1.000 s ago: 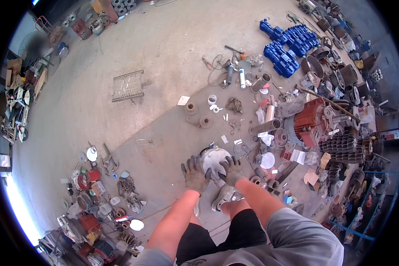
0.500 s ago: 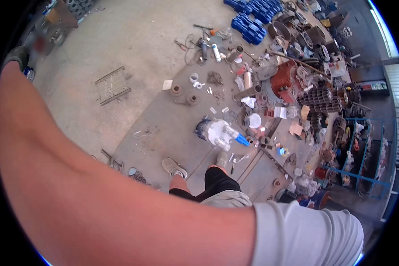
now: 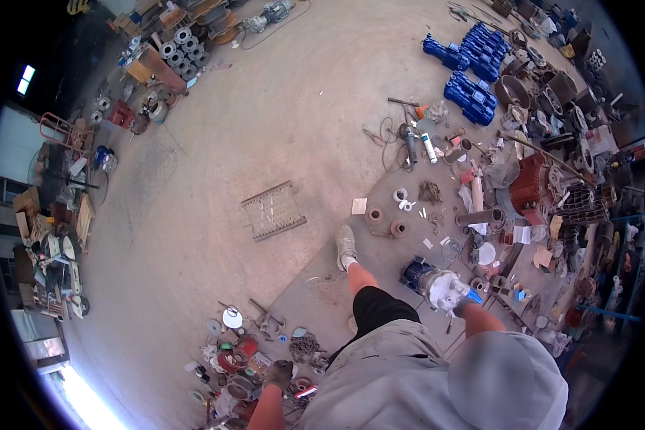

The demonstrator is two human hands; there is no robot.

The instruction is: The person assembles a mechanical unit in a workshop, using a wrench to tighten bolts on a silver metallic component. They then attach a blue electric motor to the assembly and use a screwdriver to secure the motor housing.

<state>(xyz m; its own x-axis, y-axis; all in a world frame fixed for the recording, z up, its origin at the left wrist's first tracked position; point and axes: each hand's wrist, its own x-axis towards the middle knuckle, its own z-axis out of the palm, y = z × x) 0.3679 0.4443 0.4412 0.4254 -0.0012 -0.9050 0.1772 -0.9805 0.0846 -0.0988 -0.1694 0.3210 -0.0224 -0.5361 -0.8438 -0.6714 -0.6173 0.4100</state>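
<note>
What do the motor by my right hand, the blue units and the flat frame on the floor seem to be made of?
Motor: probably metal; its blue body looks painted, its silvery end bare or silver-coated.
Blue units: likely metal under glossy paint, judging by highlights.
Flat frame: perhaps metal, with dull, brownish-grey rails.

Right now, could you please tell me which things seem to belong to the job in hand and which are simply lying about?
Likely in the job:
motor unit with silver housing, at the right hand
blue piece at its end

Seemingly just lying about:
blue motors
flat metal rack
white tube
</note>
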